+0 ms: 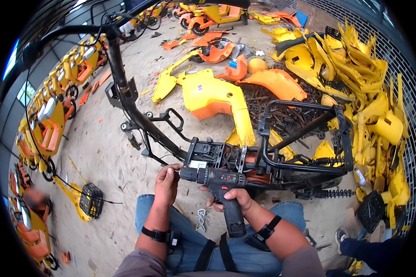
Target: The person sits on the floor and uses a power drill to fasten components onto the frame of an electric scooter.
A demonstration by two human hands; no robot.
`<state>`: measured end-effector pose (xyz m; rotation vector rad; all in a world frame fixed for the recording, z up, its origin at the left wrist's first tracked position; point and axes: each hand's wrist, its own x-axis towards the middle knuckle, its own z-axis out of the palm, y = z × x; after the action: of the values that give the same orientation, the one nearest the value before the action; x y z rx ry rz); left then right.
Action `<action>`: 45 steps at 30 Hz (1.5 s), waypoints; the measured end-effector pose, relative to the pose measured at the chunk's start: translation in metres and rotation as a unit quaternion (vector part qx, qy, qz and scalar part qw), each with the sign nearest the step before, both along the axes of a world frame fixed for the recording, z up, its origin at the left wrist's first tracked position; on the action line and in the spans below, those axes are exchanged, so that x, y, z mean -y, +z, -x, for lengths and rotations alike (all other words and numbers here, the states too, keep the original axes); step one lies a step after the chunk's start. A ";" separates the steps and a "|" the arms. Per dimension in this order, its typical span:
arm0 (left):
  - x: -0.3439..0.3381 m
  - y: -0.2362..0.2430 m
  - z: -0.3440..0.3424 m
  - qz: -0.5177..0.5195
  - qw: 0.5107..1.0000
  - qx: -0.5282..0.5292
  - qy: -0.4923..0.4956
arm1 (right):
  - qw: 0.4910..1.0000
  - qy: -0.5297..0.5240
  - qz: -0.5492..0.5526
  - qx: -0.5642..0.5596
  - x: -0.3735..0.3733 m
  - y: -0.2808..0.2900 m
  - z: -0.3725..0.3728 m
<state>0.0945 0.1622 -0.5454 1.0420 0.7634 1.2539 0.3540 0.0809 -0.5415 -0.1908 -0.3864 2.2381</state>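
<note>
A black cordless drill (233,214) is in my right hand (239,198), whose fingers wrap round its grip. Its chuck (189,174) points left and its battery end hangs down over my lap. My left hand (165,183) is pinched closed beside the chuck; what its fingertips hold, perhaps at the bit, is too small to make out. Just beyond both hands lies the bare black scooter frame (157,134), with its wheels off. An open battery or controller bay (208,154) with wires and brackets sits in its middle.
Yellow body panels (212,94) and orange panels (277,83) lie beyond the frame near a heap of dark metal parts (286,115). Broken yellow plastic (356,60) is piled against the right wall. Scooters (51,124) line the left. Another person's leg (370,251) shows at lower right.
</note>
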 end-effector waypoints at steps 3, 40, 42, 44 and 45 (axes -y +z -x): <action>0.013 0.025 -0.034 -0.043 0.985 0.124 -0.112 | 0.999 0.023 0.010 -0.035 0.003 -0.007 0.004; 0.007 -0.001 -0.051 -0.099 0.958 -0.261 -0.065 | 0.911 0.008 0.019 0.411 0.005 -0.087 0.072; 0.006 -0.001 -0.052 -0.118 0.959 -0.248 -0.064 | 0.909 0.002 0.022 0.416 0.005 -0.094 0.070; 0.007 0.002 -0.053 -0.123 0.961 -0.238 -0.066 | 0.902 0.009 0.019 0.431 0.005 -0.090 0.067; 0.008 0.005 -0.054 -0.119 0.963 -0.234 -0.069 | 0.901 0.006 0.016 0.432 0.005 -0.090 0.066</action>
<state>0.1483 0.1542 -0.5407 1.5950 0.8899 1.0028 0.2879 0.0759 -0.6316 -1.2186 -0.8115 2.0573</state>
